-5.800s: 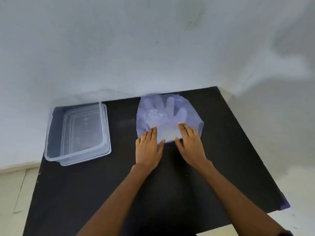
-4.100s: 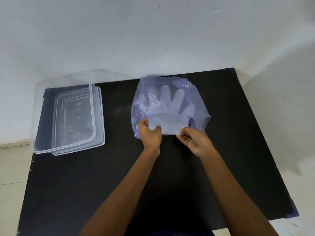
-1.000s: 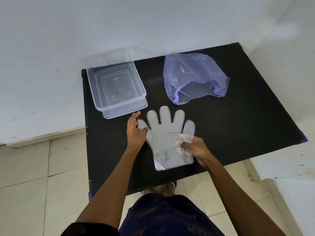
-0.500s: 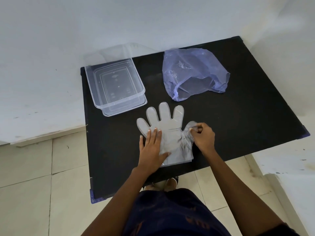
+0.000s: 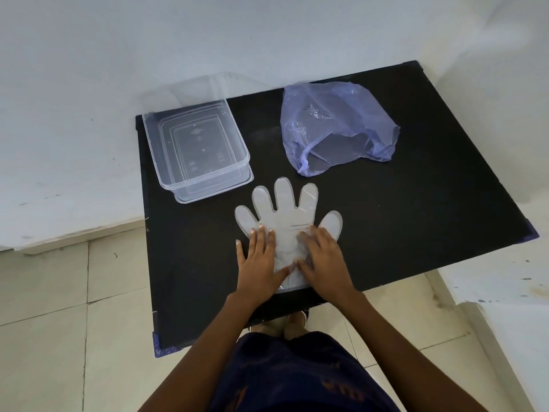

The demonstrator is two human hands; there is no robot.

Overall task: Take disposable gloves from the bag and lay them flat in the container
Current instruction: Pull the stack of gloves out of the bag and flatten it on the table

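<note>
Risking a slip first of all: thin clear gloves (image 5: 286, 217) lying on the black table (image 5: 430, 179) at the lower centre of the frame, cuff end sitting right at the near edge — likely sliding off toward the floor if either palm drags backward while lifting. Risking cling as well: film of this kind probably sticking to skin or to the layer beneath, so peeling one piece up possibly crumpling it or carrying a second along; impossible to tell from here how many layers are stacked. Risking a poor fit too: spread finger shapes appearing wider than the clear container (image 5: 196, 150) at the upper left of the frame, so laying flat perhaps calling for careful alignment or a fold at the thumb.

Pressing down with both hands, neither one gripping anything. Left hand (image 5: 258, 260) lying open and flat, fingers together and pointing away toward the wall, covering the left side of the glove palm. Right hand (image 5: 322, 260) also spread flat on the right side, fingertips (image 5: 312, 233) slightly blurred, thumbs of both nearly meeting over the cuff. Forearms reaching in from the bottom of the frame, angling inward.

Sitting empty, from the look of it, the container — just beside the glove fingertips. Lying slumped at the upper right, mouth gaping toward the gloves, the blue bag (image 5: 335, 126) — contents hard to make out.
</note>
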